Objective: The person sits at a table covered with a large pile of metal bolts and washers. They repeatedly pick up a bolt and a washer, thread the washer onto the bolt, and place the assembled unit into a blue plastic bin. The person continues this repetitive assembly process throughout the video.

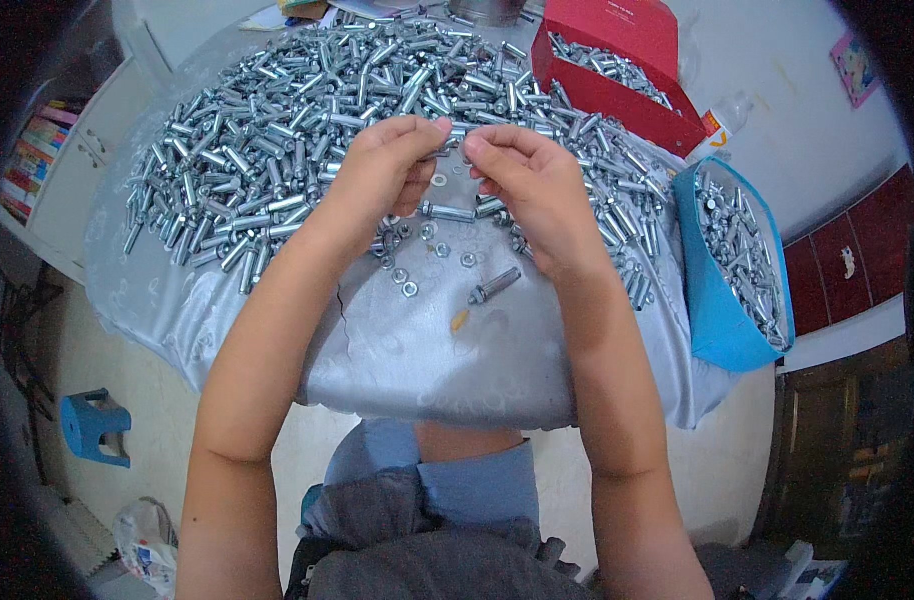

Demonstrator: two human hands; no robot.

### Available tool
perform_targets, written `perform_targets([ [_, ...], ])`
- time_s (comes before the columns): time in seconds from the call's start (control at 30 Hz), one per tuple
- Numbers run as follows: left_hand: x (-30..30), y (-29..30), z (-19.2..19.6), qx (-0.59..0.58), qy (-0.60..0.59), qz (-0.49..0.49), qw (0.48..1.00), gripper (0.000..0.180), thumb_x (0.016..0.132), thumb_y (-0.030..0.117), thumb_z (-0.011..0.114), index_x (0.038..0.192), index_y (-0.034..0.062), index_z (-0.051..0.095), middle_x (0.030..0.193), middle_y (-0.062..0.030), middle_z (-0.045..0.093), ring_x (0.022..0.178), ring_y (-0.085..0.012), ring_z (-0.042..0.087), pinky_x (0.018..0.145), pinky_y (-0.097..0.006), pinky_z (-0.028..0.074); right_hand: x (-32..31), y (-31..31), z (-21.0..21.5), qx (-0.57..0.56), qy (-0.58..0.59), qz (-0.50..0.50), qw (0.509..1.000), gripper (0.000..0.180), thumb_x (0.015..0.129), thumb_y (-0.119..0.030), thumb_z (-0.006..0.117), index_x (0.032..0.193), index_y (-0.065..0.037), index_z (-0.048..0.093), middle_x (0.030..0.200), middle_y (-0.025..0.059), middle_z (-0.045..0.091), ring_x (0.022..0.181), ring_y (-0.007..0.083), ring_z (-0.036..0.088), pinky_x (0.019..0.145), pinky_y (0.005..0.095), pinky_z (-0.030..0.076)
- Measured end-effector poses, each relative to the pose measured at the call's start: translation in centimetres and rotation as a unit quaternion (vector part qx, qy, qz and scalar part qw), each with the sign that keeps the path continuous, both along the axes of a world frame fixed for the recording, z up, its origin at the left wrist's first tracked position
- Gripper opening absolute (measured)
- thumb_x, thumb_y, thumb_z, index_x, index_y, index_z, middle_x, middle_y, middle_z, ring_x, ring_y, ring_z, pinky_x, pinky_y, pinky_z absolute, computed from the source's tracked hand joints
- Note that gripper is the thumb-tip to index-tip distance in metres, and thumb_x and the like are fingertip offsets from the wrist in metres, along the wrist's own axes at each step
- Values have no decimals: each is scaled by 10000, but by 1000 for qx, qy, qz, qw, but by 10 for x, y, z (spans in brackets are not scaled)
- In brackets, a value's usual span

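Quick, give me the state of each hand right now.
Left hand: closed, fingertips pinching one end of a small metal bolt.
Right hand: closed, pinching the bolt's other end.

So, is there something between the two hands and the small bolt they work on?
No. Both the left hand and the right hand already pinch the small bolt between their fingertips, above the big pile of bolts. Nothing visible lies between them.

Pale tiled floor at lower left, with a small blue plastic stool. White cabinet at upper left; dark red panelled cupboard along the right edge.
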State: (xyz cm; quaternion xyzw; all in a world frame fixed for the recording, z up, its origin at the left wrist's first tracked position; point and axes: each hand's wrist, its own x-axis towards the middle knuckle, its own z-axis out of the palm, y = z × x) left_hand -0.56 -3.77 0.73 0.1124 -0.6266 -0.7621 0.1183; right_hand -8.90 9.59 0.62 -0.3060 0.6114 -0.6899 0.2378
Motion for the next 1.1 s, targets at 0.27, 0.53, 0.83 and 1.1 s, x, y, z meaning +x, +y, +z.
perform_targets([
  [0.27,-1,0,-3,27,-13,-26,999,243,831,292,538,664,145,440,517,79,321,419,-30,238,388,-209,165,3,-2,-4,-30,-39,12,999,163,800,-160,633,883,-26,594,771,-1,579,679,49,503,610,176,400],
  [0.53,0,-4,-5,26,-24,-35,999,251,848,340,515,707,137,471,520,79,313,420,-28,251,380,-212,163,10,-8,-10,-5,160,-60,985,208,750,-145,671,895,-11,606,744,4,581,626,58,481,569,204,400],
  [0.83,-2,0,-7,6,-28,-19,999,288,841,363,541,759,87,549,524,78,345,423,-27,267,387,-203,198,4,-1,-6,15,161,-22,987,310,717,-107,684,989,-2,579,743,21,565,644,73,492,573,212,420],
  [1.1,0,-1,1,29,-31,16,999,267,857,314,524,792,57,554,499,80,294,408,-34,227,390,-210,194,-20,9,-15,180,455,-158,858,185,742,-170,614,890,-66,655,837,111,590,801,267,545,743,339,433],
])
